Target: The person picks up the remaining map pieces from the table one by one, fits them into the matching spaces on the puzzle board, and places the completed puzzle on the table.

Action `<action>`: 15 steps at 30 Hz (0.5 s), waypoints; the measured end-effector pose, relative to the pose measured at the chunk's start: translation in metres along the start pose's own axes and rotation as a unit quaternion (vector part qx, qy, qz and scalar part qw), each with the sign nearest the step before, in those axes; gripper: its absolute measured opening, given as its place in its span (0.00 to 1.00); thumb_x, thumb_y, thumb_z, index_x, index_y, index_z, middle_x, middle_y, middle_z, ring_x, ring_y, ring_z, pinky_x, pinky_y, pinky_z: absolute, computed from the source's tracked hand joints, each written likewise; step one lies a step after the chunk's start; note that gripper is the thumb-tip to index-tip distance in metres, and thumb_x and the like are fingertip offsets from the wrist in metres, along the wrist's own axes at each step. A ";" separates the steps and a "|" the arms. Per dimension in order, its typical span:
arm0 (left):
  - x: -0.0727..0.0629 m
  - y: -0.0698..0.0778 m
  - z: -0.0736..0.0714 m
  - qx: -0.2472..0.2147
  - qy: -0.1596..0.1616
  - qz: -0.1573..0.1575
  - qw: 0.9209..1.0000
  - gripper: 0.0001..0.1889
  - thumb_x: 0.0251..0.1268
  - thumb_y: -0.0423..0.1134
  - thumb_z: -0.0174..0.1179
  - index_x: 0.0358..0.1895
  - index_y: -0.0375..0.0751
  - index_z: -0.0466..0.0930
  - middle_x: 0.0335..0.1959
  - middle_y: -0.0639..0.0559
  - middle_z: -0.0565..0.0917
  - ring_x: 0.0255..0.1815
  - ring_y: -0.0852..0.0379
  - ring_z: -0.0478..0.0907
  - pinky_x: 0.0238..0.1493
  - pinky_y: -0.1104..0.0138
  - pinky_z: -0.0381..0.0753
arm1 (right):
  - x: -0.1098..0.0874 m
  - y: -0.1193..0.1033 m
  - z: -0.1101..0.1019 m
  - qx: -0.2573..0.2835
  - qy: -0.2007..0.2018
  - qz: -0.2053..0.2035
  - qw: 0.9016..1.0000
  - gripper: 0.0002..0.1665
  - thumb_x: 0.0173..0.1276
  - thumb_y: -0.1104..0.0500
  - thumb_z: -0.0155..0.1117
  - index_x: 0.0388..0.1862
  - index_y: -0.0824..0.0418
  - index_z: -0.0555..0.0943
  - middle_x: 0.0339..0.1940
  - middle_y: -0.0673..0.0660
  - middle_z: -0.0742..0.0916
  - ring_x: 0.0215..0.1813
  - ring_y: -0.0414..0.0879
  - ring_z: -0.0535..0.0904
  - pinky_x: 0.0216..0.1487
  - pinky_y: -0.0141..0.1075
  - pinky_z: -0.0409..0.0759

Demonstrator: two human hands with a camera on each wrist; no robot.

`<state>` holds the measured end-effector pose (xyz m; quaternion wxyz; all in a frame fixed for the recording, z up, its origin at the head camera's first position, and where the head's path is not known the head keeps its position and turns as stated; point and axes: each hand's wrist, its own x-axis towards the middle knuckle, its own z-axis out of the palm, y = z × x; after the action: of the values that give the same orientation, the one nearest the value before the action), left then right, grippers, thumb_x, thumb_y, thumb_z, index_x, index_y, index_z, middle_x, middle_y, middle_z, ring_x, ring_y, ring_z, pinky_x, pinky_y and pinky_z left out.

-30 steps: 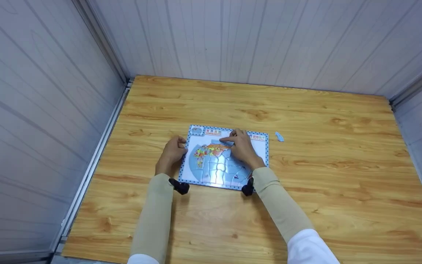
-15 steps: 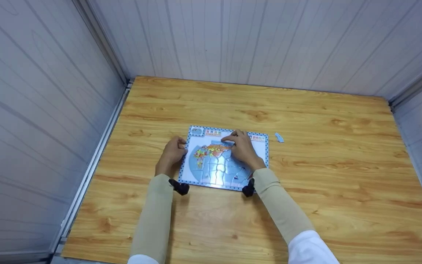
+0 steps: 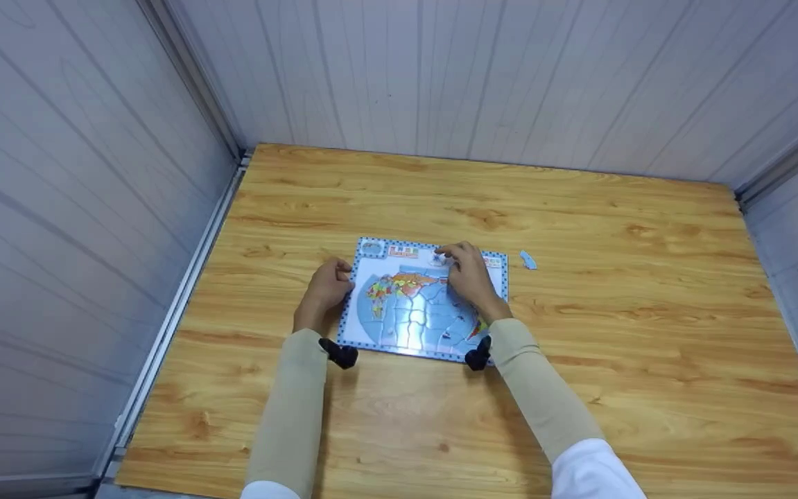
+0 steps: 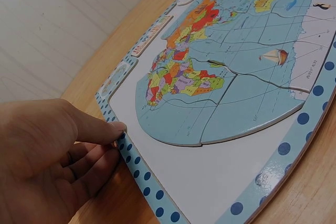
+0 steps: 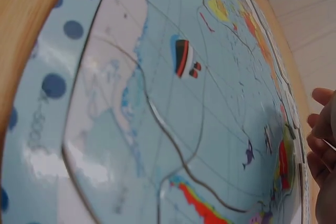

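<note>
A world-map jigsaw puzzle point(image 3: 412, 305) lies flat on the table, its light-blue border dotted dark blue. In the left wrist view, my left hand point(image 4: 58, 156) pinches the board's left edge, thumb on the dotted border point(image 4: 147, 184) and fingers at the side below it. My right hand point(image 3: 471, 278) is over the upper right of the board with its fingers loosely bent. At the right of the right wrist view, that hand point(image 5: 323, 145) shows no piece in its fingers. A loose light-blue puzzle piece point(image 3: 528, 260) lies on the table just right of the board.
The wooden table point(image 3: 620, 333) extends widely around the board. Pale panel walls stand at the back point(image 3: 482, 76), the left point(image 3: 80, 208) and the right. Dark wrist cameras sit on both sleeves, close to the board's lower edge.
My right hand has drawn back rightward from the top of the map, uncovering more of it and a printed emblem. My left hand and the loose piece stay put.
</note>
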<state>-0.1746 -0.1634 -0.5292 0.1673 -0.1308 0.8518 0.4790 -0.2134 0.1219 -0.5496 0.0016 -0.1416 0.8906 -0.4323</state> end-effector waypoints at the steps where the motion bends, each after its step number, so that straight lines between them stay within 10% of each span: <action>1: 0.000 0.000 0.000 0.004 0.001 0.004 1.000 0.16 0.67 0.30 0.53 0.57 0.38 0.69 0.43 0.47 0.72 0.44 0.53 0.70 0.47 0.63 0.70 | 0.000 0.001 -0.001 0.004 0.001 0.003 1.000 0.25 0.65 0.73 0.43 0.53 0.58 0.81 0.49 0.59 0.80 0.52 0.52 0.72 0.51 0.46 0.71; 15: 0.000 0.001 0.000 0.015 0.001 -0.005 1.000 0.15 0.68 0.32 0.53 0.57 0.39 0.69 0.45 0.46 0.73 0.45 0.53 0.71 0.47 0.63 0.72 | -0.004 0.012 -0.017 0.045 0.039 0.016 0.998 0.18 0.68 0.70 0.49 0.52 0.63 0.80 0.48 0.63 0.80 0.49 0.52 0.73 0.52 0.45 0.71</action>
<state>-0.1746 -0.1634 -0.5284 0.1701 -0.1330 0.8583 0.4656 -0.2143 0.1431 -0.5488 -0.0196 -0.1102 0.8719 -0.4767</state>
